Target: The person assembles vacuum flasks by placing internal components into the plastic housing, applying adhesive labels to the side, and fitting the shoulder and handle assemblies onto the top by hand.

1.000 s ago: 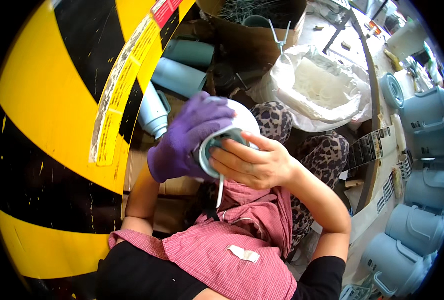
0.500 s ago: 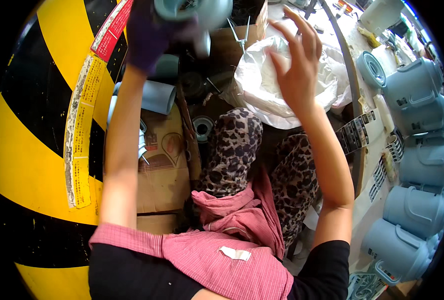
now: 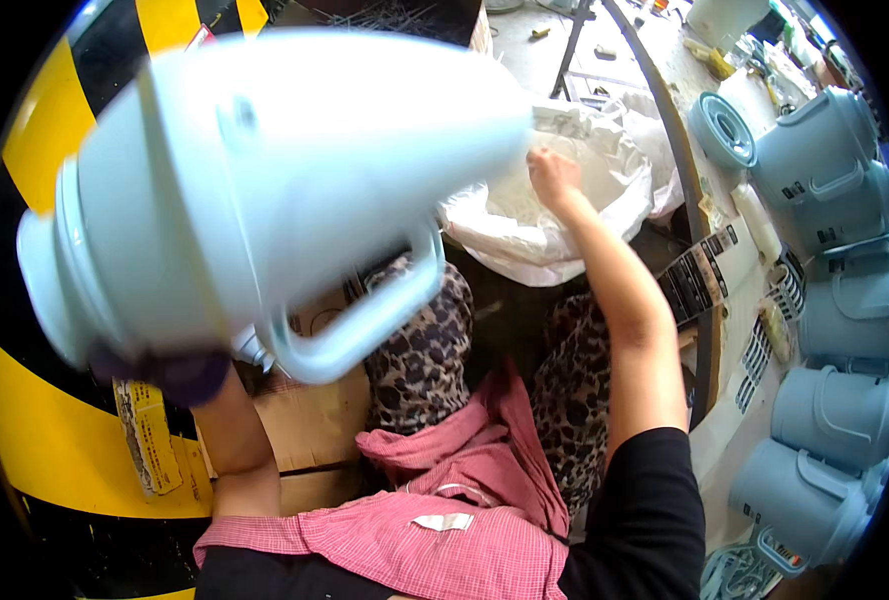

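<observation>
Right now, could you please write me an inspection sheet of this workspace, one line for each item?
Surface: brown cardboard box below the left arm; no bare tabletop seen.
Job's things: large pale blue plastic jug body with a loop handle, raised close to the camera; white plastic bag of pale parts.
Clutter: row of pale blue plastic jugs along the right side; striped paper strips.
Grippers: left hand in a purple glove under the jug, holding it; bare right hand reaching into the bag, grip unclear.
Cables: nothing seen.
Surroundings: yellow and black striped panel on the left.
</observation>
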Demonstrator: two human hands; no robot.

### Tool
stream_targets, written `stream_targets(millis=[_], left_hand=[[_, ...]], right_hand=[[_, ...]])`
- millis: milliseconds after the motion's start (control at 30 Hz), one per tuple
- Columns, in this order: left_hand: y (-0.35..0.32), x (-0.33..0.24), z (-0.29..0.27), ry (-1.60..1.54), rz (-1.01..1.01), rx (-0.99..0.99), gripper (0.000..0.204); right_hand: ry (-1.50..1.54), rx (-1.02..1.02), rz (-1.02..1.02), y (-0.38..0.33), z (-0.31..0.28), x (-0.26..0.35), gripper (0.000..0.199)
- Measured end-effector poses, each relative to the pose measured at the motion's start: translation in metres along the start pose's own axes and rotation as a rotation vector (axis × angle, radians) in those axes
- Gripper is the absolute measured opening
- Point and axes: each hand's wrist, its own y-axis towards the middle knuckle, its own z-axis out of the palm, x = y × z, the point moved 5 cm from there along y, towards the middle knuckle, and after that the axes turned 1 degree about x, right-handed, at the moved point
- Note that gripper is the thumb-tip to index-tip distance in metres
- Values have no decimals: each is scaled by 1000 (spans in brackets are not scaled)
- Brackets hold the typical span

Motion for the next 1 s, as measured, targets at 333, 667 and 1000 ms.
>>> stream_targets(millis=[333,667,1000], left_hand=[[-137,-76,117,-55,-84,901,80],[-77,-133,116,491,396,772,27],[-129,-112,113,276,97,874,34]], right_hand=[[1190,21,344,-175,-220,31,22],[2132,269,-59,-294,-330,173,32],[936,47,113,-301,-298,158,27]])
